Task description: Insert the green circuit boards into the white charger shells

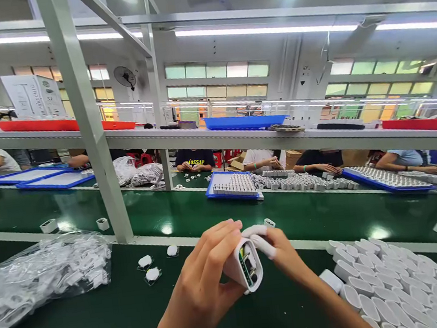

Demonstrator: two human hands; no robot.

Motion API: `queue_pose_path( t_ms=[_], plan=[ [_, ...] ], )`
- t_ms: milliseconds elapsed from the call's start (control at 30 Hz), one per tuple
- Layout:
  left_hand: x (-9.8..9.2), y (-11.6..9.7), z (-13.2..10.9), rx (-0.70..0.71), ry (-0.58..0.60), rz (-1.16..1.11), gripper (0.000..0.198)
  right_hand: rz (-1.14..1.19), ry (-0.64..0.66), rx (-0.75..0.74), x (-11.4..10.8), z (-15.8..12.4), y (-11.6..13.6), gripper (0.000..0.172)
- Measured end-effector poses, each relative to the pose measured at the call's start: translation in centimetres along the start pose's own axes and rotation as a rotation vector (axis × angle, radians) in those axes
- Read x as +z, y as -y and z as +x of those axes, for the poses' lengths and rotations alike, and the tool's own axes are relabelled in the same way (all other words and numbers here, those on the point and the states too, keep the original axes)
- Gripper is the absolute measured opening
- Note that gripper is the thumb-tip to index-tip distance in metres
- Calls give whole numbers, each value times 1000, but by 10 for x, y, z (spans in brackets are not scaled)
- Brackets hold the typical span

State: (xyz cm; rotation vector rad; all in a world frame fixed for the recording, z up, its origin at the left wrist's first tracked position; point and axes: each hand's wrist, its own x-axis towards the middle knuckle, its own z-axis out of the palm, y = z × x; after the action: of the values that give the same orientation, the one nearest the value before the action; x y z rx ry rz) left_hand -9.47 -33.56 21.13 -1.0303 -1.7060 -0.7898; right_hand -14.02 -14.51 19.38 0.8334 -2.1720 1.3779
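Observation:
My left hand point(211, 275) is wrapped round a white oval plastic charger housing point(233, 273), with its open end facing me. Inside that end a green circuit board point(247, 266) with small components shows. My right hand point(277, 247), white covers on its fingers, bends over the housing's upper right rim; its fingertips press there and are partly hidden. Left of my hands, several small white pieces point(153, 274) lie on the dark green bench. A white part point(332, 280) rests by my right forearm.
A clear bag of white plastic parts point(49, 273) lies at left. Rows of white oval housings point(409, 284) cover the right side. Beyond runs a green conveyor belt point(193, 217), with a metal post point(94, 146) at its near edge. Co-workers sit across, near blue trays point(233, 197).

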Motion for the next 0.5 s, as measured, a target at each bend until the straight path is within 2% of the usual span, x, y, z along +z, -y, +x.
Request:
queue_pose_path(
  t_ms=[100, 200, 367, 500],
  plan=[
    [4, -3, -1, 18, 1, 50, 55, 148, 74, 31, -14, -20, 38, 23],
    [11, -3, -1, 69, -15, 87, 54, 247, 63, 24, -14, -32, 58, 15],
    [25, -5, 0, 122, 23, 101, 46, 160, -18, 6, -10, -34, 56, 14],
    [34, -6, -3, 116, 82, 125, 48, 99, -20, 35, -16, -34, 49, 14]
  ],
)
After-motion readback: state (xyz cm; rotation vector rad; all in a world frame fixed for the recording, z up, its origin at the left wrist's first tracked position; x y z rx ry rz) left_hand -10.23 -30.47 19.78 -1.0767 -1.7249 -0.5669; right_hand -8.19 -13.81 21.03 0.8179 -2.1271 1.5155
